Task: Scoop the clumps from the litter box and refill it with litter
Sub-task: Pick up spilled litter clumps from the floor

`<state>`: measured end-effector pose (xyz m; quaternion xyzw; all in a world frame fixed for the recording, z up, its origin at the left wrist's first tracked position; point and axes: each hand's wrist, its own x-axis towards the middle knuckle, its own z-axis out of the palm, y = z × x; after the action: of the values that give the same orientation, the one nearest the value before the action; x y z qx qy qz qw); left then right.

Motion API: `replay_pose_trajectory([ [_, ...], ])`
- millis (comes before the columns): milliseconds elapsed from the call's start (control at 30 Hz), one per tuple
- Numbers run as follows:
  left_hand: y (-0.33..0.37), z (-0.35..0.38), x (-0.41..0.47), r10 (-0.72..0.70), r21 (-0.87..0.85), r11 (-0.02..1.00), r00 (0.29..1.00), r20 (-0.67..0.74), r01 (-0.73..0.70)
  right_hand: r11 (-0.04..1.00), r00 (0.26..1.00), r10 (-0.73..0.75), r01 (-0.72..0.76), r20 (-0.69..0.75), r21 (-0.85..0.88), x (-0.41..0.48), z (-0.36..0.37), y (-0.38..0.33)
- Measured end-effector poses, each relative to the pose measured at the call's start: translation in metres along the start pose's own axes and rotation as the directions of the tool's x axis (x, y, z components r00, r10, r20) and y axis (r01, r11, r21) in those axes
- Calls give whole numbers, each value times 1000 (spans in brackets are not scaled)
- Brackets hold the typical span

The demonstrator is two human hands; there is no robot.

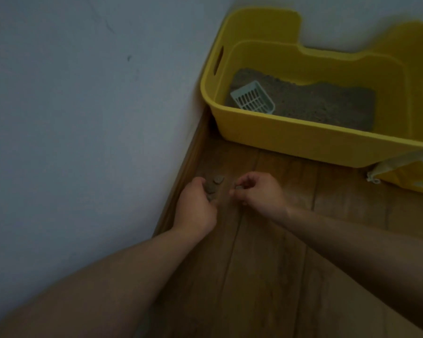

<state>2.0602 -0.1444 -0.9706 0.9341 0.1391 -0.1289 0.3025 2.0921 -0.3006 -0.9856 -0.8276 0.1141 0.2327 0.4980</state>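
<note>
A yellow litter box (303,132) stands in the corner against the wall, with grey-brown litter (315,103) across its bottom. A pale slotted scoop (253,100) lies on the litter at the left end. On the wood floor in front of the box lie a few small grey clumps (218,179). My left hand (197,206) is curled around several of these clumps near the baseboard. Just to its right, my right hand (259,190) pinches one clump (239,188) between thumb and fingers, low over the floor.
A white wall and wooden baseboard (181,181) run along the left. A yellow and white litter bag (405,174) lies on the floor at the right, touching the box's front. Wood floor (266,264) stretches toward me between my forearms.
</note>
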Motion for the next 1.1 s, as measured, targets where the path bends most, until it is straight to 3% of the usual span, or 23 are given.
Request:
replay_pose_trajectory([
  [100,-1,9,10,-38,-1,999,999,22,38,963,996,-90,91,17,-254,5,-5,-3],
  [200,1,17,18,-32,-8,999,999,16,32,897,981,-187,192,53,-399,14,-7,-13],
  [300,1,23,26,-37,-3,999,999,-4,37,842,952,-278,305,126,-445,30,-4,-21],
  [433,-3,28,32,-80,-20,997,997,-18,80,761,906,-290,413,307,-500,48,3,-24],
  [667,-6,30,29,-54,-42,998,997,-54,51,618,859,-303,507,413,-601,63,14,-27],
  [900,-12,27,27,-33,-138,990,999,-35,28,663,872,-328,486,364,-569,50,-5,-26],
  [1100,4,29,20,70,-126,990,995,70,-61,770,942,-251,333,220,-544,31,-57,-12],
])
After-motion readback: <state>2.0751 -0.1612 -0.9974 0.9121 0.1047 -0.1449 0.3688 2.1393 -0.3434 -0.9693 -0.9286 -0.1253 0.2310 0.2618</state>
